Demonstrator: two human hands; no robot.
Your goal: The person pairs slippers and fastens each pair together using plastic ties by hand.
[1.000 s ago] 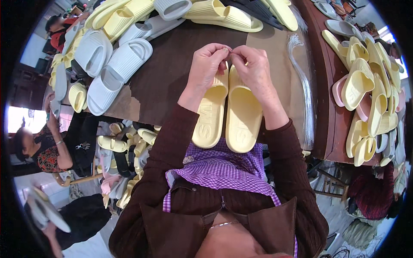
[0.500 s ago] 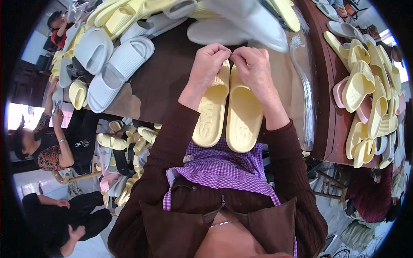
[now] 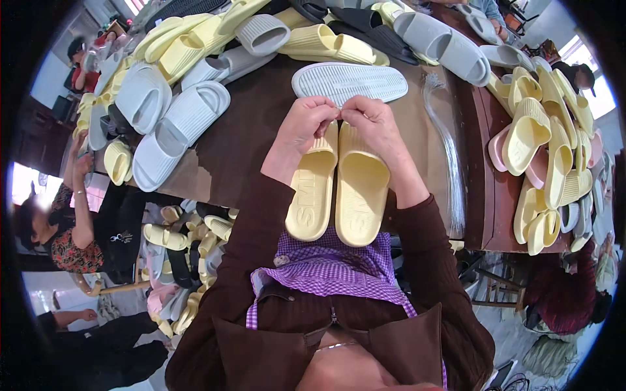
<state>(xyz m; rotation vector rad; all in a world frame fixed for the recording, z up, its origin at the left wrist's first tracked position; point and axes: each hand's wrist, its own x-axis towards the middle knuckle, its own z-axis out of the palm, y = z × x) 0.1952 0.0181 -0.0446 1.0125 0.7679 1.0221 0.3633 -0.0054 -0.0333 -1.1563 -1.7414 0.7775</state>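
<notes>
A pair of pale yellow slide slippers (image 3: 364,189) lies side by side at the table's near edge, toes toward me, above my checked purple apron. My left hand (image 3: 303,130) and my right hand (image 3: 375,127) meet at the far ends of the pair, fingertips pinched together between the two straps. What they pinch is too small to make out. Just beyond my fingers lies a grey slipper (image 3: 349,81) with its ribbed sole up. A bundle of thin clear strands (image 3: 450,163) stretches along the table to the right of my right hand.
Grey slides (image 3: 163,140) and yellow ones heap along the left and back of the brown table (image 3: 241,130). A grey pair (image 3: 443,45) rests at the back right. More yellow slippers (image 3: 527,133) cover the right-hand table. Other people (image 3: 78,228) are nearby at the left.
The blurred grey slippers at the back are now still, a pair resting at the back right. My view has shifted a little; both hands keep their pinch at the yellow pair.
</notes>
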